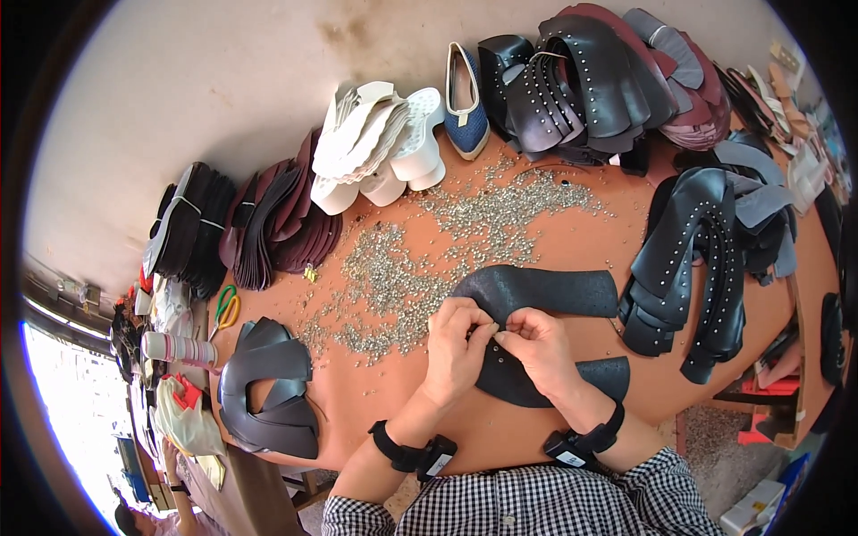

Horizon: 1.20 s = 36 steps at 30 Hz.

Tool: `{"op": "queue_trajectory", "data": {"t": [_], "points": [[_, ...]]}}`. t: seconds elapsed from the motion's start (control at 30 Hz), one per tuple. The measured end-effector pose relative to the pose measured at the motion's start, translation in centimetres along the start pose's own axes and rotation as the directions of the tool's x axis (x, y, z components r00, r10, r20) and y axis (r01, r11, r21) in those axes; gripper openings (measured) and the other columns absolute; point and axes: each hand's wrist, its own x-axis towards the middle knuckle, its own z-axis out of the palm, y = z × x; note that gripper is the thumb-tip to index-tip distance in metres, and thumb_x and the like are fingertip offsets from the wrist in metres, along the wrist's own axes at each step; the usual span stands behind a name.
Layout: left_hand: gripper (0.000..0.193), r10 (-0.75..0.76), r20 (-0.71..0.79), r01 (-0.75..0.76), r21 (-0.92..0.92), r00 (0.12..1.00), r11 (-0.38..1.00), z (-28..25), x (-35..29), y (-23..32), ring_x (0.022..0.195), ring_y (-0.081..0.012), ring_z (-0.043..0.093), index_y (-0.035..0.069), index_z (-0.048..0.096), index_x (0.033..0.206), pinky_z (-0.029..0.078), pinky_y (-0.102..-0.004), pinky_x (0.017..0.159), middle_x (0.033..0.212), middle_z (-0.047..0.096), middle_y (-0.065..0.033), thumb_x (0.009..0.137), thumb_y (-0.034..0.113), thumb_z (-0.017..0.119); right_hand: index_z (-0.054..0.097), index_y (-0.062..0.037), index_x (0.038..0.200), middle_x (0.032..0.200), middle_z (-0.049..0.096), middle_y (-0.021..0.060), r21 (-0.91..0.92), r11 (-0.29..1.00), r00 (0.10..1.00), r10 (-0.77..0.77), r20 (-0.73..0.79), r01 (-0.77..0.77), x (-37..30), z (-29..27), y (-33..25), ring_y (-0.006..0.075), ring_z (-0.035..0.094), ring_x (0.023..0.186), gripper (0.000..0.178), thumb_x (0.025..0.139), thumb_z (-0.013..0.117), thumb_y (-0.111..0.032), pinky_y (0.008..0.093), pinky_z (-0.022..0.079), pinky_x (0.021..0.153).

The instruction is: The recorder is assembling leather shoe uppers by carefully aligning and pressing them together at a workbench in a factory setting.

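A black U-shaped leather shoe upper [572,292] lies on the table in front of me, its two arms pointing right. My left hand [458,348] is closed in a pinch at its curved end, thumb and forefinger together on the edge. Close beside it, my right hand [539,350] pinches the same spot, fingertips nearly touching those of the left. Whether a small stud sits between the fingertips is too small to tell. A few studs show on the leather just below the fingers. Many loose metal studs [384,277] are strewn over the table beyond my hands.
Studded black uppers [684,259] are piled at right, with more stacks [608,80] at the back. A blue shoe [466,107], white shoe forms [416,143] and dark bundles [188,228] line the wall. Grey uppers [268,420], scissors [228,308] and a thread cone [179,348] lie left. Another person's arm [181,496] shows lower left.
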Motion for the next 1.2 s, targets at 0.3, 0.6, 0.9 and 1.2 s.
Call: {"op": "queue_trajectory", "data": {"t": [0.3, 0.6, 0.9, 1.2], "points": [[0.065, -0.166, -0.009, 0.162, -0.183, 0.986, 0.970, -1.2, 1.4, 0.8, 0.105, -0.0246, 0.045, 0.000, 0.039, 0.115, 0.037, -0.0341, 0.091, 0.114, 0.045, -0.0151, 0.059, 0.000, 0.072, 0.054, 0.0008, 0.086, 0.075, 0.055, 0.0017, 0.032, 0.998, 0.996, -0.048, 0.077, 0.045, -0.4, 0.0, -0.5, 0.0050, 0.053, 0.065, 0.014, 0.075, 0.062, 0.003, 0.0178, 0.045, 0.057], [0.038, -0.273, 0.315, 0.417, -0.686, 0.909, 0.597, -3.5, 1.3, -0.3, 0.090, -0.0107, 0.053, -0.002, 0.045, 0.118, 0.044, -0.0247, 0.081, 0.100, 0.056, -0.0045, 0.082, 0.003, 0.054, 0.052, -0.0035, 0.078, 0.069, 0.053, -0.0023, 0.027, 0.999, 0.987, -0.046, 0.157, 0.043, -0.1, -0.4, -0.9, 0.0020, 0.048, 0.061, 0.009, 0.079, 0.060, 0.002, 0.0149, 0.039, 0.054], [0.016, -0.318, -0.164, 0.357, 0.500, 0.934, 0.789, -13.1, -0.5, -10.7, 0.073, -0.0310, 0.058, 0.000, 0.057, 0.075, 0.046, -0.0401, 0.065, 0.081, 0.059, -0.0162, 0.075, 0.016, 0.057, 0.049, -0.0059, 0.072, 0.063, 0.049, -0.0045, 0.115, 0.993, 0.999, 0.021, 0.050, -0.026, 0.5, -0.1, 0.2, 0.0007, 0.042, 0.055, 0.012, 0.079, 0.054, 0.003, 0.0167, 0.031, 0.049], [0.019, -0.480, -0.021, 0.339, 0.735, 0.877, 0.587, -12.2, 0.7, -9.8, 0.077, -0.0345, 0.059, 0.002, 0.058, 0.077, 0.047, -0.0431, 0.068, 0.080, 0.059, -0.0194, 0.078, 0.020, 0.051, 0.053, -0.0039, 0.075, 0.068, 0.050, -0.0033, 0.068, 0.996, 0.998, 0.057, 0.023, -0.058, 0.2, -0.1, 0.4, 0.0026, 0.046, 0.060, 0.008, 0.077, 0.058, 0.002, 0.0169, 0.037, 0.054]]}}
